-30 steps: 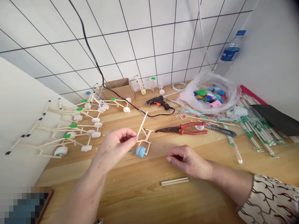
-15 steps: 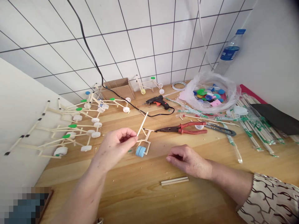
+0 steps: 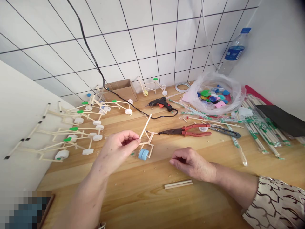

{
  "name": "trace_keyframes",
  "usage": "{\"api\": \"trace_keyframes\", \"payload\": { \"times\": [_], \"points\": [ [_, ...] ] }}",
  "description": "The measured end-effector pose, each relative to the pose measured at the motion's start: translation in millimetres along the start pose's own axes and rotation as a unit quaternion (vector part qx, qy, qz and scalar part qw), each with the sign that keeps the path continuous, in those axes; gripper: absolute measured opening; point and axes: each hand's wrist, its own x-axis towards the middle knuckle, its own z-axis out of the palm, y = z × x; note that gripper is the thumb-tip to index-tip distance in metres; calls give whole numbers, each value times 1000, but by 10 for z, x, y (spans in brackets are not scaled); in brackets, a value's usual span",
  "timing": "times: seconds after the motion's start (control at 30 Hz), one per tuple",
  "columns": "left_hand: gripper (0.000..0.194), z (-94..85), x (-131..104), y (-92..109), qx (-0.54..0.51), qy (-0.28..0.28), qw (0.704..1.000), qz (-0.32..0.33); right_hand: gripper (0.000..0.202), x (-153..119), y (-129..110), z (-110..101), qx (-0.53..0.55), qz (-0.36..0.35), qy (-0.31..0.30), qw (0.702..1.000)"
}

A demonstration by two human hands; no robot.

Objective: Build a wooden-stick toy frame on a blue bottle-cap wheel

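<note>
My left hand (image 3: pixel 121 148) pinches a pale wooden stick (image 3: pixel 145 126) that slants up and to the right. Just beyond its fingertips lies a small stick frame (image 3: pixel 150 141) with a blue double wheel (image 3: pixel 143 154). My right hand (image 3: pixel 192 163) rests on the wooden table (image 3: pixel 133 197) with its fingers curled together and nothing visible in them. Two short sticks (image 3: pixel 178 184) lie side by side below it. Red-handled pliers (image 3: pixel 186 130) lie behind the right hand, their tip close to the frame.
Several stick tricycles (image 3: pixel 76 128) stand at the left, near a cardboard box (image 3: pixel 122 90). A glue gun (image 3: pixel 160 103) with a black cord lies at the back. On the right are a bag of bottle caps (image 3: pixel 214 97), wrapped sticks (image 3: pixel 262 130), a cutter (image 3: pixel 225 131) and a bottle (image 3: pixel 234 52).
</note>
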Motion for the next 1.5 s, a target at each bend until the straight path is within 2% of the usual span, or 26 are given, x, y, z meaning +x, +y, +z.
{"api": "trace_keyframes", "payload": {
  "times": [1.5],
  "points": [
    [20,8,11,-16,3,0,1000,-8,30,-15,-3,-1,2,2,2,1000]
  ]
}}
